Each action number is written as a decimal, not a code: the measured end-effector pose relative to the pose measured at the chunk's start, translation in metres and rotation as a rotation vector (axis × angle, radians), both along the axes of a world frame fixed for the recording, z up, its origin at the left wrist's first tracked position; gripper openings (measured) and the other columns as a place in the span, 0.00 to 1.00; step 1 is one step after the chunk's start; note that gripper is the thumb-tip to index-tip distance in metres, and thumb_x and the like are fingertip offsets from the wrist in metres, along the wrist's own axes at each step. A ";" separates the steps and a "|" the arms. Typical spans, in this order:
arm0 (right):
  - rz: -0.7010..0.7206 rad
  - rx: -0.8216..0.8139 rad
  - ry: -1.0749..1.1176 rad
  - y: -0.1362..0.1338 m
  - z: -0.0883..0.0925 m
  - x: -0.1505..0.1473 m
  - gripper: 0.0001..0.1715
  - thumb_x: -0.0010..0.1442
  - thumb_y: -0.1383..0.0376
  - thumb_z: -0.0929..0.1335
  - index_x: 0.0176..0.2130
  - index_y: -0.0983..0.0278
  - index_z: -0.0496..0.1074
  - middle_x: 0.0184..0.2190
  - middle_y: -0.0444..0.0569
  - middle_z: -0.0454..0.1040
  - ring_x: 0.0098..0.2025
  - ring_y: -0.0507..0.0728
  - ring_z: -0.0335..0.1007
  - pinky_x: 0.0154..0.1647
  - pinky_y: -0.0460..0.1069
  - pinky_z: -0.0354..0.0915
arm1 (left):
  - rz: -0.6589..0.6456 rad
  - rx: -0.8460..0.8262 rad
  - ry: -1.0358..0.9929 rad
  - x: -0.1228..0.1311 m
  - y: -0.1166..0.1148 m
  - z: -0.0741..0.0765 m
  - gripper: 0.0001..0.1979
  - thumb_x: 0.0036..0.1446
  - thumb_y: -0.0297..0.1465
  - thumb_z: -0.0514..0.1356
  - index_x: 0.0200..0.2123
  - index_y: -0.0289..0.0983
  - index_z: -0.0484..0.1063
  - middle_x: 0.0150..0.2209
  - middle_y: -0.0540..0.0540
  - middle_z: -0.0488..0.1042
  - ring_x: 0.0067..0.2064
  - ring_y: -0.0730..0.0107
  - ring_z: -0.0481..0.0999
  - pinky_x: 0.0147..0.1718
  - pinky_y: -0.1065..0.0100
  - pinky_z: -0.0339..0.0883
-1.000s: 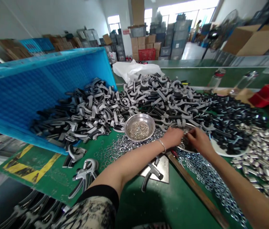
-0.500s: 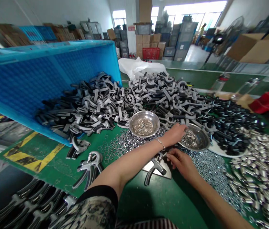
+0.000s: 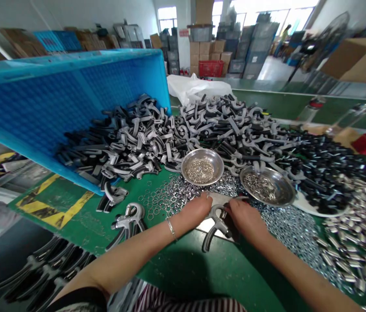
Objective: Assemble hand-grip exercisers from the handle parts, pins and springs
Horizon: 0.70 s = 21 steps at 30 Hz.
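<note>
A grey-and-black hand grip exerciser [image 3: 215, 232] lies partly on a pale metal plate [image 3: 206, 224], with its spring near the right fingers. My left hand [image 3: 197, 210] is closed at the upper left of the exerciser, its fingertips pressed together; anything in them is too small or hidden. Closed at the spring side, my right hand [image 3: 246, 219] grips the exerciser, and its fingers cover part of it. Just beyond the hands are a steel bowl of small brass-coloured parts [image 3: 186, 171] and a second bowl of small metal pins [image 3: 288, 197].
A tipped blue crate [image 3: 82, 93] spills grey-and-black handles [image 3: 144, 138] over the green table. An assembled exerciser [image 3: 129, 219] stands at left. Rings and nuts [image 3: 286, 234], black knobs [image 3: 325, 164] and metal cylinders [image 3: 358, 234] lie in heaps to the right.
My left hand has moved from the bowl of pins back left and down to the exerciser. My right hand has closed in on the exerciser. The view has shifted slightly.
</note>
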State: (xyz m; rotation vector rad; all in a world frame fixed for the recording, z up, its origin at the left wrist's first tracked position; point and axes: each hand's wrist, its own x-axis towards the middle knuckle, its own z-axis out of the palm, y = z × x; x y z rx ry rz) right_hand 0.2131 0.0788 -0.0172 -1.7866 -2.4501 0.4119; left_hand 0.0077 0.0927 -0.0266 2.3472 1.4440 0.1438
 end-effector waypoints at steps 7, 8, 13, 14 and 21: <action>0.027 0.082 -0.143 -0.012 0.017 0.028 0.16 0.66 0.56 0.66 0.48 0.64 0.68 0.45 0.60 0.76 0.47 0.67 0.73 0.40 0.54 0.67 | 0.120 -0.086 -0.436 -0.002 -0.014 0.016 0.09 0.60 0.26 0.55 0.41 0.37 0.74 0.37 0.46 0.76 0.39 0.66 0.75 0.40 0.68 0.68; -0.010 0.120 -0.202 -0.016 0.016 0.037 0.19 0.66 0.53 0.66 0.47 0.65 0.68 0.44 0.61 0.75 0.47 0.68 0.72 0.39 0.55 0.67 | 0.130 -0.129 -0.505 -0.003 -0.018 0.015 0.08 0.60 0.27 0.56 0.40 0.37 0.74 0.36 0.48 0.76 0.38 0.68 0.75 0.39 0.69 0.68; -0.075 0.010 -0.243 -0.025 -0.001 0.064 0.13 0.64 0.56 0.65 0.35 0.63 0.71 0.33 0.60 0.75 0.41 0.69 0.73 0.38 0.56 0.66 | 0.165 -0.060 -0.511 0.005 -0.031 0.007 0.04 0.55 0.26 0.60 0.33 0.37 0.76 0.37 0.48 0.74 0.42 0.67 0.73 0.43 0.69 0.66; -0.084 0.000 -0.161 -0.026 -0.002 0.065 0.12 0.64 0.57 0.64 0.35 0.63 0.70 0.34 0.59 0.76 0.41 0.67 0.73 0.39 0.55 0.66 | 0.171 -0.042 -0.486 0.007 -0.032 0.006 0.04 0.55 0.25 0.60 0.33 0.37 0.76 0.37 0.48 0.74 0.42 0.66 0.73 0.43 0.68 0.66; -0.156 -0.103 0.328 -0.051 0.015 0.063 0.20 0.68 0.54 0.58 0.55 0.61 0.61 0.43 0.56 0.78 0.39 0.63 0.77 0.39 0.53 0.67 | 0.110 0.036 -0.372 0.015 -0.032 0.016 0.04 0.58 0.27 0.58 0.34 0.36 0.74 0.37 0.46 0.73 0.43 0.64 0.73 0.45 0.66 0.65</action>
